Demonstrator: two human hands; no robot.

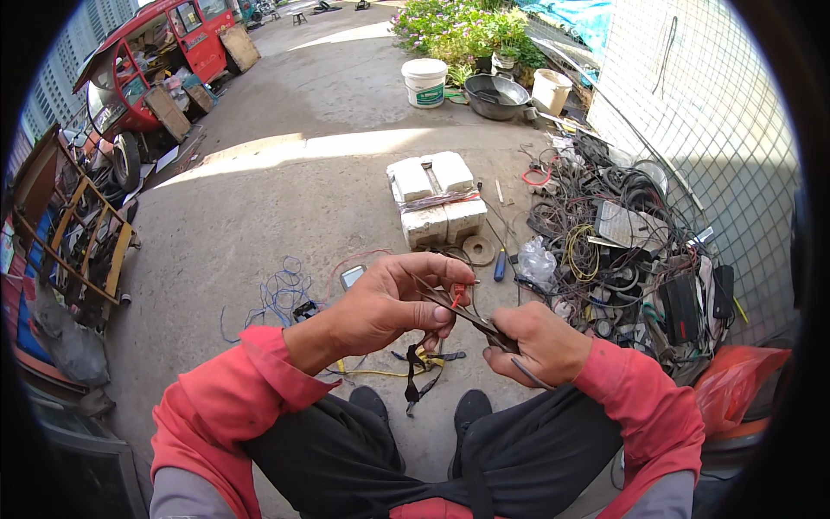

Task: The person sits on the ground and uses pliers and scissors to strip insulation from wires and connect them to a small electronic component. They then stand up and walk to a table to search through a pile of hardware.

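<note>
Sitting with dark trousers [536, 437] spread low, bending both forearms inward in red sleeves [238, 394]. Turning the left hand [393, 298] toward the right, thumb and fingers pinched on a small red piece [459, 295]. Curling the right hand [545, 346] into a fist around a dark narrow tool [491, 328], slanting up toward the left fingertips, between the hands and just beside the red piece. Cannot tell the tool's exact kind. Below the hands, dangling a black strip [412, 376] over yellow wire [376, 373] on the ground. Farther out, seeing blue wire [281, 290] at left, a blue-handled screwdriver [501, 265] ahead, then a white foam block [439, 195] beside a heap of cables [605, 242]. Farther still, spotting a white bucket [424, 85] with a green printed label, near a dark basin [495, 97].
</note>
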